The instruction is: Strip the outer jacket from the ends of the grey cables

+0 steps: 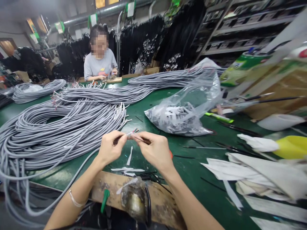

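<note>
My left hand [110, 147] is closed in a pinch on the end of a grey cable [87, 161]. The cable runs back from the hand to the left and loops down past the table edge. Small coloured wires [135, 130], red and green among them, stick out at the fingertips. My right hand [155, 148] meets the left one there, thumb and finger pinched at the same cable end. A thin dark strand crosses its fingers; its kind is unclear. Below the hands, white strips [129, 156] lie on the green table [192, 148].
Large coils of grey cable [72, 127] cover the left side. A clear plastic bag [182, 115] of small parts stands ahead. White sheets [263, 175] and a yellow item [292, 147] lie right. A wooden board [165, 199] bears a metal piece [134, 199]. Another person [100, 62] sits across.
</note>
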Tool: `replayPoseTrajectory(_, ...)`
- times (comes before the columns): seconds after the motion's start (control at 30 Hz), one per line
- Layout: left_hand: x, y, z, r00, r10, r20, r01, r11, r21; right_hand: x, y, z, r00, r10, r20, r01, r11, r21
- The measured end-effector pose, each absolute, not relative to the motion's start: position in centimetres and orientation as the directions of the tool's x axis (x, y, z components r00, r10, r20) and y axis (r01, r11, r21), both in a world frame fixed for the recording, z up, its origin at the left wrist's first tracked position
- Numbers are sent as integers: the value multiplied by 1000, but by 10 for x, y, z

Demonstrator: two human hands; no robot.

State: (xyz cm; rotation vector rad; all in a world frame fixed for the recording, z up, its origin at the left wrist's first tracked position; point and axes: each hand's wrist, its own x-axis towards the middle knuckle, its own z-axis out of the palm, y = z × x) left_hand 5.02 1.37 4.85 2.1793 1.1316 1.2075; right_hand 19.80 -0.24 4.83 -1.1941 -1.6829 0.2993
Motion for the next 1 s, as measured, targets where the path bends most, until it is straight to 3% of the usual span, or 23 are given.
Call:
replayPoseTrajectory(0.07, 49, 15, 46, 285, 782, 555, 525, -612, 592, 194, -7, 47, -74, 750, 657, 684, 518, -514)
replayPoseTrajectory(0.17, 48, 15, 41, 373, 715, 592, 644, -658, 389, 193, -11, 48, -221, 696, 684, 786, 542, -298)
replayPoseTrajectory(0.2, 47, 15, 40, 438, 690, 576, 655, -684, 322, 195, -11, 48, -224, 712, 666, 792, 531, -302)
replayPoseTrajectory(0.27, 47, 14, 40, 568, 631, 528, 610, -754, 245, 201, -5, 48, -139, 793, 593, 748, 476, -462)
replayPoseTrajectory(0.37, 46, 14, 43, 600, 573, 558, 441, -819, 367, 210, 5, 49, -73, 925, 373, 472, 361, -804)
replayPoseTrajectory(0.43, 47, 15, 45, 456, 670, 586, 393, -743, 542, 211, 7, 52, -86, 936, 342, 330, 350, -876)
replayPoseTrajectory(0.53, 48, 19, 44, 230, 849, 476, 446, -527, 724, 209, 2, 58, -65, 873, 484, 339, 475, -812)
replayPoseTrajectory(0.63, 49, 19, 42, 354, 864, 358, 567, -503, 653, 211, 1, 57, 9, 840, 542, 387, 497, -776)
replayPoseTrajectory(0.7, 49, 17, 42, 514, 799, 310, 576, -590, 565, 217, 8, 52, 124, 872, 474, 371, 403, -837)
replayPoseTrajectory(0.77, 48, 15, 44, 582, 749, 316, 506, -638, 581, 223, 18, 45, 203, 912, 356, 300, 288, -909)
replayPoseTrajectory(0.87, 46, 19, 47, 447, 821, 356, 426, -545, 722, 224, 24, 40, 191, 940, 282, 276, 224, -935)
replayPoseTrajectory(0.93, 44, 24, 47, 277, 895, 351, 448, -443, 777, 218, 19, 42, 117, 907, 405, 387, 334, -860)
replayPoseTrajectory(1.0, 44, 29, 46, 168, 924, 345, 509, -381, 772, 209, 9, 45, -28, 803, 596, 533, 516, -671)
